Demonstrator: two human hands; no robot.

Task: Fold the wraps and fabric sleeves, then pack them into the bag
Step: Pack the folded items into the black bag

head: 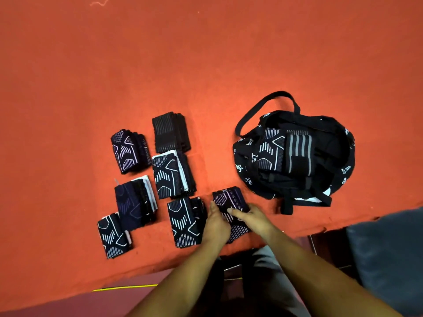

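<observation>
Folded sleeve (231, 199): light, soft, springy knit. Left hand (216, 224) grips side; right hand (253, 217) presses top. Clamp both sides.

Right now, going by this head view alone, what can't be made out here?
1. Head view: what lies in the bag below the two folded pieces on top, which hide it.
2. Head view: the near half of the stack, covered by the left hand and right hand; whether they grip or press is unclear.
3. Head view: the grey-blue shape, cut off by the right edge.
</observation>
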